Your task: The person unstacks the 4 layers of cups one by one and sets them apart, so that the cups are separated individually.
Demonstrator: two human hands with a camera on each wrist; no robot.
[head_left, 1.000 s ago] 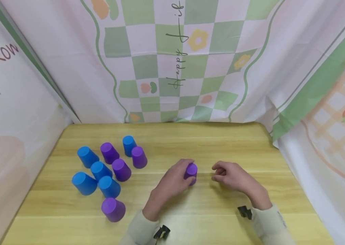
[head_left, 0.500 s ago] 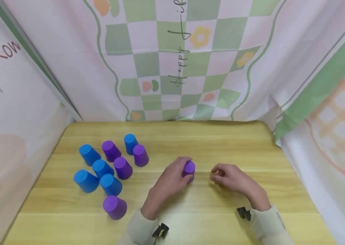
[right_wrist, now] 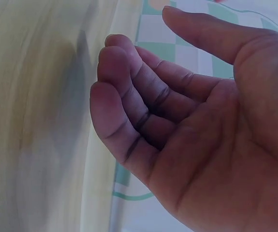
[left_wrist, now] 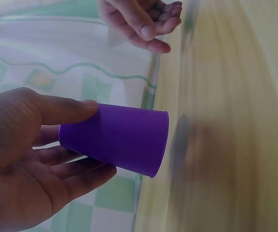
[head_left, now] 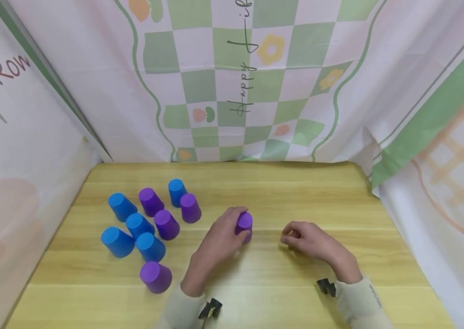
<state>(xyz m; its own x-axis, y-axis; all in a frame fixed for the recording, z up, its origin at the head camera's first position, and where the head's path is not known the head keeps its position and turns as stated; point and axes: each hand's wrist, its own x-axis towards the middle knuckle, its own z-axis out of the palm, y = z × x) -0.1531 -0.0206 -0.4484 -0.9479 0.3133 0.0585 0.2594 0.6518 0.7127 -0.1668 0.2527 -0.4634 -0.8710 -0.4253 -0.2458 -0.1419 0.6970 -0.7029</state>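
My left hand (head_left: pixel 221 237) grips an upside-down purple cup (head_left: pixel 245 227), thumb on one side and fingers on the other. In the left wrist view the purple cup (left_wrist: pixel 124 137) has its wide mouth towards the tabletop, with a gap and a shadow below it. To the right, my right hand (head_left: pixel 310 240) holds nothing; the right wrist view shows its fingers (right_wrist: pixel 110 111) loosely curled and the thumb apart from them. The nearest standing cups to the left hand are purple ones, such as the purple cup (head_left: pixel 191 208) towards the back.
Several blue and purple cups stand mouth-down at the table's left, among them a blue cup (head_left: pixel 118 242), a blue cup (head_left: pixel 178 193) at the back and a purple cup (head_left: pixel 156 277) in front. A printed curtain (head_left: pixel 199 87) hangs behind the wooden table (head_left: pixel 297 196).
My left hand has moved left with the purple cup, nearer to the group of cups. The right hand has hardly moved. The head view has shifted slightly.
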